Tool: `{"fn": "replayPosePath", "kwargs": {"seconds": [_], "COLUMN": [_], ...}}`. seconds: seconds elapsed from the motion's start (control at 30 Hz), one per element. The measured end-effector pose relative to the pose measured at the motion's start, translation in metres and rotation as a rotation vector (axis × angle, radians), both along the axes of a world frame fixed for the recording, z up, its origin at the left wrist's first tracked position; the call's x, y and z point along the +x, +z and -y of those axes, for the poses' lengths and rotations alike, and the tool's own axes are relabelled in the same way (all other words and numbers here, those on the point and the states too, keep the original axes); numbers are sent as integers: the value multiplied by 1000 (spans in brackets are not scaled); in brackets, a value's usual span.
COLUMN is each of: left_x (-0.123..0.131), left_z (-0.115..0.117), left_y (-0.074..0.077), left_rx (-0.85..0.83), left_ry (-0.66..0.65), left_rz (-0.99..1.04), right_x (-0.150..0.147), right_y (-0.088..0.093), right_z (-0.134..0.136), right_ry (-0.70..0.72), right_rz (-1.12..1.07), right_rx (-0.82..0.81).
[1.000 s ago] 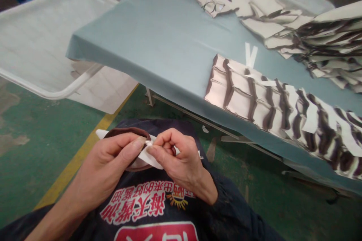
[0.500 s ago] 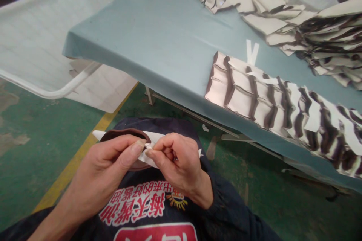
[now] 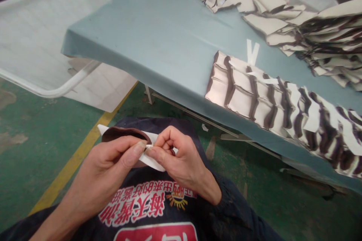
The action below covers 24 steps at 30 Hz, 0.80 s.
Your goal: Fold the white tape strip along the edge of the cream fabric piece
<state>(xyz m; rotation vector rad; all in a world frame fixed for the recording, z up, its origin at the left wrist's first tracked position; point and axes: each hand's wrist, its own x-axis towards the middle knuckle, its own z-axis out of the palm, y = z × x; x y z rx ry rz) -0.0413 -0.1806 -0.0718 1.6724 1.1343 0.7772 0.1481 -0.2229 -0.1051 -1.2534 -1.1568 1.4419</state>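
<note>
Over my lap, my left hand (image 3: 109,167) pinches a brown-edged leather piece (image 3: 122,134) that has a white paper backing (image 3: 154,162). My right hand (image 3: 177,158) is closed too, its thumb and forefinger pinching the white backing right against my left thumb. Both hands touch at the fingertips. Most of the piece is hidden under my fingers.
A table under a grey-blue cover (image 3: 158,41) stands ahead. A row of overlapping brown and white pieces (image 3: 271,105) lies near its front edge, with loose white strips (image 3: 251,53) and a bigger heap (image 3: 311,34) behind. A white plastic tub (image 3: 34,37) stands to the left on the green floor.
My hands have stayed together on the piece, with only small finger shifts at the pinch. The view has moved slightly.
</note>
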Motion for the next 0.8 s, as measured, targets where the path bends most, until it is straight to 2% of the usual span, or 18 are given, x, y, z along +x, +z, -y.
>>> {"fn": "replayPosePath", "kwargs": {"seconds": [0.2, 0.4, 0.47, 0.53, 0.6, 0.7, 0.8], "left_x": [-3, -5, -4, -2, 0, 1, -2], "left_z": [-3, -11, -16, -21, -25, -29, -30], "left_y": [0, 1, 3, 8, 13, 19, 18], "left_rx": [27, 7, -58, -137, -200, -274, -381], "left_ry": [-27, -122, -168, -228, -287, -327, -340], "left_rz": [7, -24, -26, -25, -23, -24, 8], "right_x": [3, 11, 20, 31, 41, 49, 51], "right_y": [-7, -14, -9, 1, 11, 23, 29], "right_z": [-2, -12, -19, -26, -33, -38, -37], "right_ry": [42, 149, 156, 179, 276, 408, 419], "right_rz": [-24, 13, 109, 210, 249, 285, 371], "right_rx": [-79, -23, 99, 298, 450, 459, 450]}}
